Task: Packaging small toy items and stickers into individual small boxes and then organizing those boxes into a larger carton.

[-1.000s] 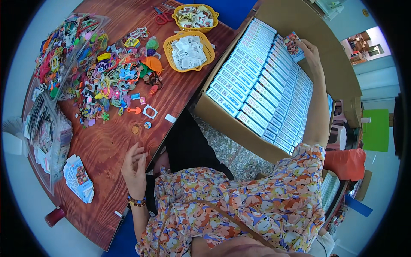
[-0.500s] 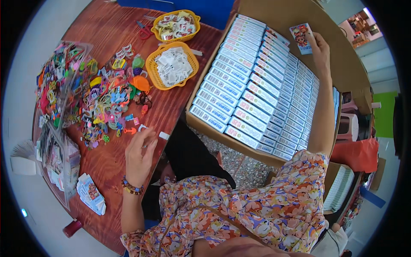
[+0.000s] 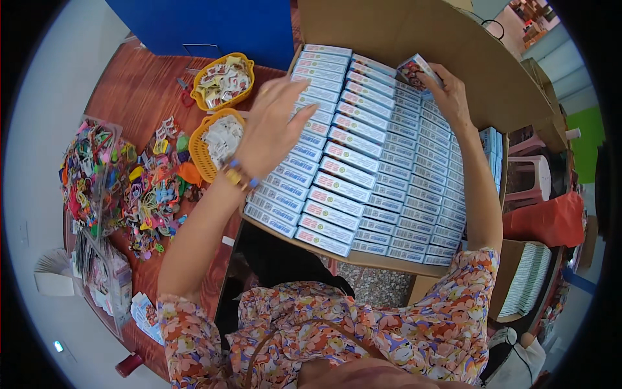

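Note:
Near the far end of a large cardboard carton (image 3: 382, 26), my right hand (image 3: 451, 98) grips a small printed box (image 3: 413, 72), which is tilted above the rows. Upright rows of thin white-and-blue boxes (image 3: 340, 178) stand packed in the carton, edges up. Over the leftmost row is my left hand (image 3: 269, 123), its fingers spread with nothing in them; whether it touches the boxes I cannot tell. A yellow basket of small white packets (image 3: 220, 139) lies partly hidden behind that hand and wrist.
Another yellow basket (image 3: 225, 81) holds small sachets, with red scissors (image 3: 186, 97) beside it. Piles of colourful trinkets (image 3: 155, 201) cover the left table, near a fan of cards (image 3: 146, 318). A blue bin (image 3: 214, 26) stands behind. Pink stools (image 3: 531, 175) and a red bag (image 3: 547, 220) are at right.
My left hand has moved up and right from the table to over the carton. The box in my right hand has come lower and turned, now showing its thickness. The view has shifted.

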A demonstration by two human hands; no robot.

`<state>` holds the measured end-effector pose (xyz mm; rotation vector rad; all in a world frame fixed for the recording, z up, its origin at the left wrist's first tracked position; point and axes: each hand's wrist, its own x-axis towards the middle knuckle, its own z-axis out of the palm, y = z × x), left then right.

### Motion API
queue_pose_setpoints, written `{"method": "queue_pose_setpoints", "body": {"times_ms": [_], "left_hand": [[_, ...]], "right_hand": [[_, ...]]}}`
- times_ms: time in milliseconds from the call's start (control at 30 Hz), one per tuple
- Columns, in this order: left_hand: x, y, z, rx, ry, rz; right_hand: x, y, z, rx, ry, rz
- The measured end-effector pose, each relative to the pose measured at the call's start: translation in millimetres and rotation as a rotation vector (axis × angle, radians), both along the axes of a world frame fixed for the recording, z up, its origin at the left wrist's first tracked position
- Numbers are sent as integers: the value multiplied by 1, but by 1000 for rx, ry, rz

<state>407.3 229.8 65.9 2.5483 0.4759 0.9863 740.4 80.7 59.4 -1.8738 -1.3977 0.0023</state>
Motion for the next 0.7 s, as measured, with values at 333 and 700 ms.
{"method": "queue_pose_setpoints", "body": {"times_ms": [333,700], "left_hand": [[122,-11,-37,195,373,-26],[113,-9,-34,214,338,-83]], "right_hand": [[10,-9,0,-17,35,13],[-29,70,-4,-21,-90,22]]}}
